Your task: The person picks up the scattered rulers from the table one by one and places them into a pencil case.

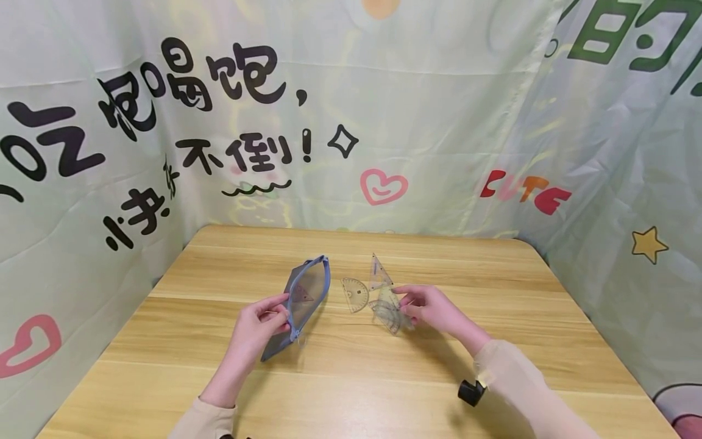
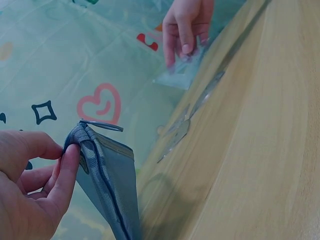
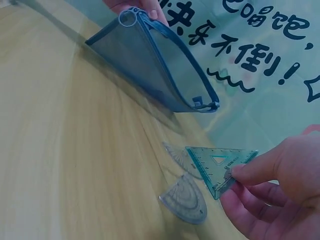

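Left hand (image 1: 258, 326) pinches the open pouch (image 1: 304, 302) rim; right hand (image 1: 430, 308) grips a set square (image 3: 217, 167) mid-desk (image 1: 493, 341), bare wood all round.

The left hand (image 1: 258, 326) pinches the near rim of the pouch (image 1: 304, 302), which stands on the table (image 1: 164, 366) and stretches away from that grip. To the right of it, the right hand (image 1: 430, 308) pinches a set square (image 3: 220, 167) above the table. Between the two grips a protractor (image 1: 355, 294) lies flat; another set square (image 1: 378, 274) lies just behind the right hand's grip.
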`<action>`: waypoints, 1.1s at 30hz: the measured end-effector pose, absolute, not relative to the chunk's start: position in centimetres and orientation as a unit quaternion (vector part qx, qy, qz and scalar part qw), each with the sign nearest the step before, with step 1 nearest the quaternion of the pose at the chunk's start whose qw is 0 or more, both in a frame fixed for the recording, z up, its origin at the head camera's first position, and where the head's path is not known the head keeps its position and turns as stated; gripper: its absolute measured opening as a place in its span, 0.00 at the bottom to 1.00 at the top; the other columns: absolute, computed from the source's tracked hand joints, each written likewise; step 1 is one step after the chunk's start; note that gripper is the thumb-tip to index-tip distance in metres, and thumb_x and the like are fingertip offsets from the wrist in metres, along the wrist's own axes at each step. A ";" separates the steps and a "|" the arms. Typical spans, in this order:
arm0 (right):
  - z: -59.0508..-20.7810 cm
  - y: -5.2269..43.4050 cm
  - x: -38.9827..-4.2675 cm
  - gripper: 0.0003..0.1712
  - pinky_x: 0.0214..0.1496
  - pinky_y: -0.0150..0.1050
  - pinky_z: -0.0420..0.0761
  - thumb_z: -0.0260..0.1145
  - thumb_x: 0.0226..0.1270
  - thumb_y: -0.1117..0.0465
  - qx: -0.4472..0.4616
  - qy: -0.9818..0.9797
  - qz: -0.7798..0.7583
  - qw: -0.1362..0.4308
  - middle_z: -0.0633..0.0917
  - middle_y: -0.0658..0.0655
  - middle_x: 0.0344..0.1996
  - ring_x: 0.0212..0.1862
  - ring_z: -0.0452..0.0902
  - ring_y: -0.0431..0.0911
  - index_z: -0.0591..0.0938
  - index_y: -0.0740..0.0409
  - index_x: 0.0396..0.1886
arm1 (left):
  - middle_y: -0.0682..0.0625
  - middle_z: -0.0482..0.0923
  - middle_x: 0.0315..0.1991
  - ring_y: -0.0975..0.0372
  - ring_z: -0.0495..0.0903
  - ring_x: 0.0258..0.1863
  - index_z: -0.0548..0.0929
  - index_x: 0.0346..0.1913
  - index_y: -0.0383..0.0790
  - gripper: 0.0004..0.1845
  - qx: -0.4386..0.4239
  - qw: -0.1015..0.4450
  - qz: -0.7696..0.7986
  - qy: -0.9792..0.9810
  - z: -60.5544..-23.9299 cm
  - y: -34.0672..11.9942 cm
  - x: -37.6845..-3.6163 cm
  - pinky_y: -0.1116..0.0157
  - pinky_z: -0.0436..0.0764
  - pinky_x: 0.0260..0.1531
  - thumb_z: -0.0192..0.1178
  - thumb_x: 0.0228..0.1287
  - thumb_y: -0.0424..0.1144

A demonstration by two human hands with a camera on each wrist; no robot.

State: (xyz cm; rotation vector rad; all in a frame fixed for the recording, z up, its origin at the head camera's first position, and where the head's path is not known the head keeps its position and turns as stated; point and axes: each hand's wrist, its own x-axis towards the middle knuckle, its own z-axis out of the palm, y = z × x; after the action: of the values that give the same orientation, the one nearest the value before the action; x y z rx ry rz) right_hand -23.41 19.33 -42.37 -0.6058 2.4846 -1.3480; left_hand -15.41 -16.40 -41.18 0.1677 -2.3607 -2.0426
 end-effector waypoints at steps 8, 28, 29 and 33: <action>-42.0 17.8 -24.3 0.27 0.33 0.36 0.85 0.62 0.66 0.71 -0.177 0.842 -0.491 0.136 0.82 0.66 0.42 0.34 0.79 0.46 0.73 0.66 0.66 | 0.49 0.77 0.37 0.68 0.80 0.31 0.77 0.62 0.29 0.22 0.053 0.010 -0.654 -0.755 -41.2 -16.4 -15.4 0.72 0.87 0.38 0.59 0.66 0.27; -40.6 14.2 -26.2 0.27 0.41 0.44 0.89 0.62 0.66 0.71 -0.195 0.833 -0.499 0.135 0.83 0.65 0.43 0.38 0.82 0.48 0.73 0.67 0.66 | 0.49 0.77 0.36 0.67 0.80 0.31 0.76 0.63 0.30 0.22 0.052 0.003 -0.654 -0.755 -41.2 -16.3 -15.5 0.72 0.87 0.37 0.59 0.65 0.27; -40.5 14.0 -26.2 0.27 0.41 0.42 0.89 0.61 0.67 0.71 -0.196 0.831 -0.501 0.138 0.83 0.65 0.43 0.39 0.82 0.48 0.72 0.67 0.66 | 0.49 0.77 0.36 0.67 0.80 0.31 0.76 0.63 0.30 0.22 0.051 0.003 -0.653 -0.755 -41.2 -16.3 -15.4 0.72 0.87 0.37 0.59 0.66 0.27; -40.1 13.0 -26.2 0.27 0.40 0.40 0.89 0.61 0.68 0.71 -0.195 0.826 -0.508 0.145 0.82 0.65 0.42 0.39 0.82 0.48 0.71 0.68 0.67 | 0.49 0.77 0.36 0.68 0.80 0.31 0.76 0.63 0.29 0.22 0.050 0.004 -0.654 -0.755 -41.1 -16.2 -15.4 0.72 0.87 0.37 0.59 0.65 0.27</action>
State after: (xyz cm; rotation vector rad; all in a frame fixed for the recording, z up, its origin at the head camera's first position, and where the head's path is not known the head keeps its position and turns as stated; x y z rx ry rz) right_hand -26.22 13.03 -40.15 -0.5620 2.3811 -1.4647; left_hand -15.39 -16.20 -41.10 0.1578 -2.3660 -2.0475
